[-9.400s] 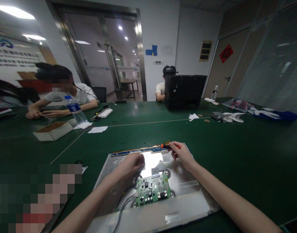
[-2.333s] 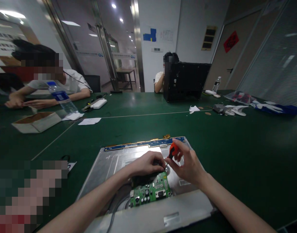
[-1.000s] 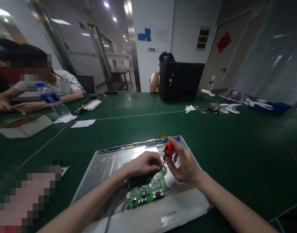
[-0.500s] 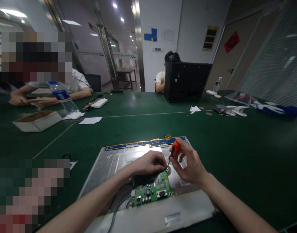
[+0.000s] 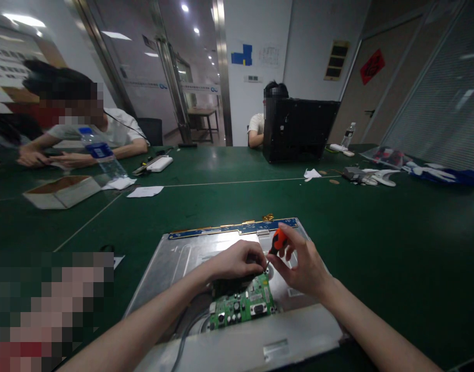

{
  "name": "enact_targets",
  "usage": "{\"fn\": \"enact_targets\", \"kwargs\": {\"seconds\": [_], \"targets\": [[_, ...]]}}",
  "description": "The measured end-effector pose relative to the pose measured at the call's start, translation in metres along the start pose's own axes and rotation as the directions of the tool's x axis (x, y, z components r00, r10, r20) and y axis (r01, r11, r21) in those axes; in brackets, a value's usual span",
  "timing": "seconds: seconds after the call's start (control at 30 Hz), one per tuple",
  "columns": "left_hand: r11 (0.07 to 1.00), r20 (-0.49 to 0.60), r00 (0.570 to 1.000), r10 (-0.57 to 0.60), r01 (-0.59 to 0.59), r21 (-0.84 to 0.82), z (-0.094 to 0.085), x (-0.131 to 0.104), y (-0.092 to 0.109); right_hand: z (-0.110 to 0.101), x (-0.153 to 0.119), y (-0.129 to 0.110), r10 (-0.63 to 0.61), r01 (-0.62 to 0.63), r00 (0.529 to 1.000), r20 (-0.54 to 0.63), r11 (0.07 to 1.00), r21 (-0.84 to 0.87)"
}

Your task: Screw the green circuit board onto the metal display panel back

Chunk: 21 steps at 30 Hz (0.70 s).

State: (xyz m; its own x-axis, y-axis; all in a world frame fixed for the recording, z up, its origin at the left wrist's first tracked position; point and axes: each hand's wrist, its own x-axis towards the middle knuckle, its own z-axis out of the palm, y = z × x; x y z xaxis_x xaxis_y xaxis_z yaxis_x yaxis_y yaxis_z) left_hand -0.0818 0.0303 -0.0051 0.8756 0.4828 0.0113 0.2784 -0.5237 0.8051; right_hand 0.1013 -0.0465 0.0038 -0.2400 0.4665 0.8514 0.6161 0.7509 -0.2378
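My right hand grips a small screwdriver by its orange and black handle. The shaft slants down to the far right corner of a green circuit board. Close to the tip, the fingers of my left hand are pinched together; whatever they hold is hidden. Under both hands lies a silver metal panel with the board on its back. A blue circuit strip runs along the panel's far edge. A grey cable curves down left of the board.
A cardboard box, a tilted water bottle and a paper lie on the green table at left. A large black case stands at the back. Two people sit across the table; a pixelated area covers the lower left.
The screwdriver handle has shifted slightly down and left, with the fingers of my right hand. My left hand and the board hold their places.
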Motion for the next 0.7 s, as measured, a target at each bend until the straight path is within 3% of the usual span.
{"fn": "enact_targets", "kwargs": {"seconds": [0.5, 0.7], "targets": [[1.0, -0.004, 1.0, 0.006, -0.006, 0.003, -0.0006, 0.0003, -0.0013, 0.0005, -0.0021, 0.0039, 0.006, -0.006, 1.0, 0.01, 1.0, -0.007], [1.0, 0.019, 1.0, 0.007, -0.007, -0.001, -0.0011, 0.0014, -0.0036, -0.0015, -0.0017, 0.0003, 0.069, -0.072, 0.996, 0.062, 0.997, 0.038]]}}
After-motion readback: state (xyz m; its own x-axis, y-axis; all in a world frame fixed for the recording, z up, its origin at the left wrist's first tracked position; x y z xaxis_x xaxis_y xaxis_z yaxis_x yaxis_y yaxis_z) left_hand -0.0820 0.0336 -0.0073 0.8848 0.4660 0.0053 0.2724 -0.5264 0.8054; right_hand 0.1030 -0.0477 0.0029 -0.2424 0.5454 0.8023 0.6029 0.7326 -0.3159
